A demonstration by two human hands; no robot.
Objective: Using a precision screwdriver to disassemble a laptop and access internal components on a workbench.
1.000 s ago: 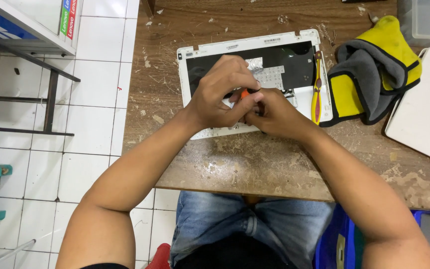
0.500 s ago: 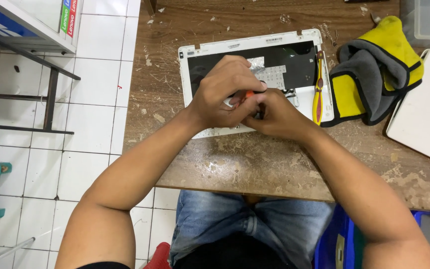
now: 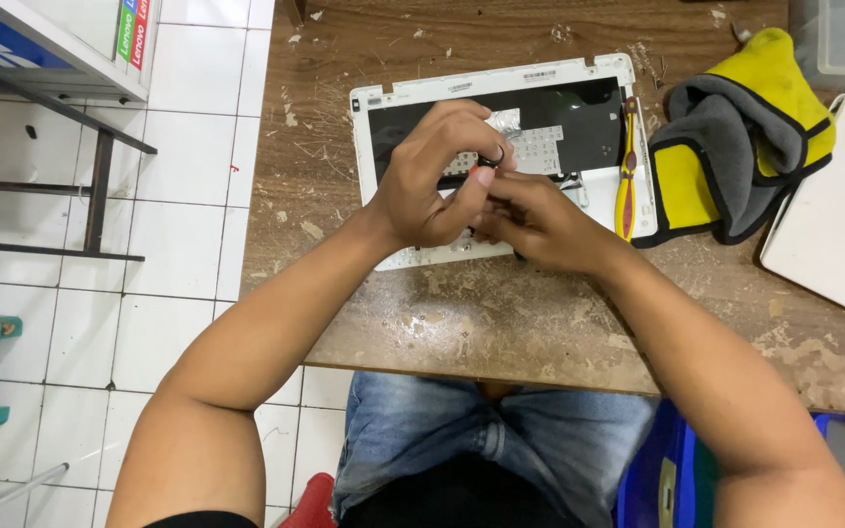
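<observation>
We look down on a worn wooden tabletop (image 3: 501, 313) with a white laptop shell (image 3: 383, 156) lying open on it, its dark inner cavity facing up. Both hands meet over the near half of the shell. The left hand (image 3: 437, 186) curls from the left, its fingers (image 3: 462, 122) bent over a small dark ring-shaped part (image 3: 494, 156), which sits pinched at the tips of thumb and forefinger, just above the pale patch in the cavity. The right hand (image 3: 540, 220) comes in from the right and lies against the left, its fingers (image 3: 501, 191) drawn close together and touching the left thumb just below the dark part; whether they also grip something we cannot tell, since the left hand covers them. The part is thus held between the two sets of fingertips, above the shell and not resting on it.

A screwdriver (image 3: 627, 166) with a yellow and red handle lies along the right edge of the shell, apart from both hands. Just beside it, further right, a yellow and grey cloth (image 3: 735, 137) lies crumpled, and a white flat panel (image 3: 833, 225) rests at the right margin. White floor tiles (image 3: 188, 196) show at left, and blue jeans (image 3: 462, 430) below the tabletop edge.
</observation>
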